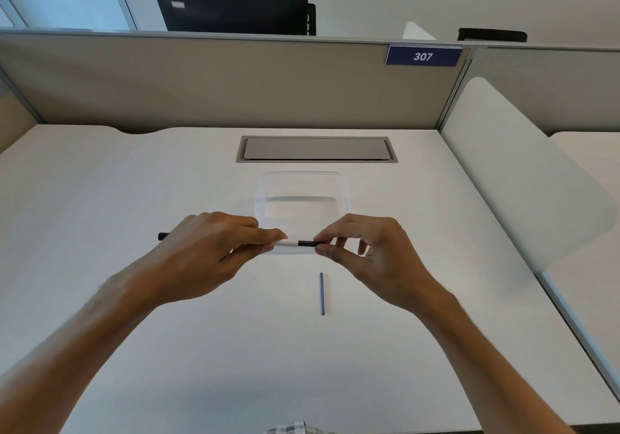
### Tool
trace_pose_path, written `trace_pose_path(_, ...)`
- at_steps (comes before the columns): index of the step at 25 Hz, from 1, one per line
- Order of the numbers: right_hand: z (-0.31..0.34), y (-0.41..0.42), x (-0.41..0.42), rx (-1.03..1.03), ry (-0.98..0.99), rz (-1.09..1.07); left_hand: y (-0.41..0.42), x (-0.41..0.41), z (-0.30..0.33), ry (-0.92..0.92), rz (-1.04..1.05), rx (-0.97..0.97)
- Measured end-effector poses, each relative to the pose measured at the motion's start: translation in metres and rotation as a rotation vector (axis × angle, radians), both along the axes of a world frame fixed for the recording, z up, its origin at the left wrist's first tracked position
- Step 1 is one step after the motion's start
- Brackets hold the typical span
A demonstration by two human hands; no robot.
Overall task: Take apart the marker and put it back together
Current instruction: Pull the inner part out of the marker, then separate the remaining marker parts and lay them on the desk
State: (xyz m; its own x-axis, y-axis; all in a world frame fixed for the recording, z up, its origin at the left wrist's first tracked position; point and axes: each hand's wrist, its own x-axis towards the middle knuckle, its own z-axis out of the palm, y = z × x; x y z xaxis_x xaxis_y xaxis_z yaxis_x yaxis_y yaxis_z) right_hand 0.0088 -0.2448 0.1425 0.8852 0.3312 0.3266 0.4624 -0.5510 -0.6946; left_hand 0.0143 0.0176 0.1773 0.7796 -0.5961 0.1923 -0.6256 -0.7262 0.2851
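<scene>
I hold a marker [291, 243] level above the white desk, lying left to right. My left hand [214, 249] grips its white barrel, and a black end sticks out past the hand at the far left. My right hand [362, 249] pinches the black piece at the marker's right end between thumb and fingertips. A thin blue rod [321, 294], which looks like the ink core, lies on the desk below my hands, pointing toward me.
A clear plastic container [302, 178] stands just behind my hands. A grey cable hatch [317, 149] is set into the desk [100, 198] farther back. A beige partition rises at the rear, and a white divider [523, 178] borders the right side.
</scene>
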Motion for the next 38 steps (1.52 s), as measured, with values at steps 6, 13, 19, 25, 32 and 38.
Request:
trace_pose_path(6,0.000,-0.003,0.001,-0.014,-0.009,-0.025,0.001,0.001,-0.001,-0.012,0.019,-0.017)
trace_pose_path(13,-0.016,-0.006,0.002,0.059,0.093,-0.136,0.005,0.006,-0.009,0.040,0.057,-0.056)
trace_pose_path(19,-0.051,0.007,0.003,0.047,0.203,-0.342,0.009,0.008,-0.018,0.067,0.097,-0.063)
trace_pose_path(25,-0.102,0.033,-0.001,-0.008,0.353,-0.512,0.008,0.010,-0.020,0.071,0.096,-0.086)
trace_pose_path(32,-0.145,0.064,-0.007,-0.187,0.281,-0.595,0.012,0.011,-0.025,0.099,0.082,-0.107)
trace_pose_path(38,-0.167,0.083,-0.007,-0.249,0.287,-0.605,0.014,0.013,-0.029,0.131,0.076,-0.135)
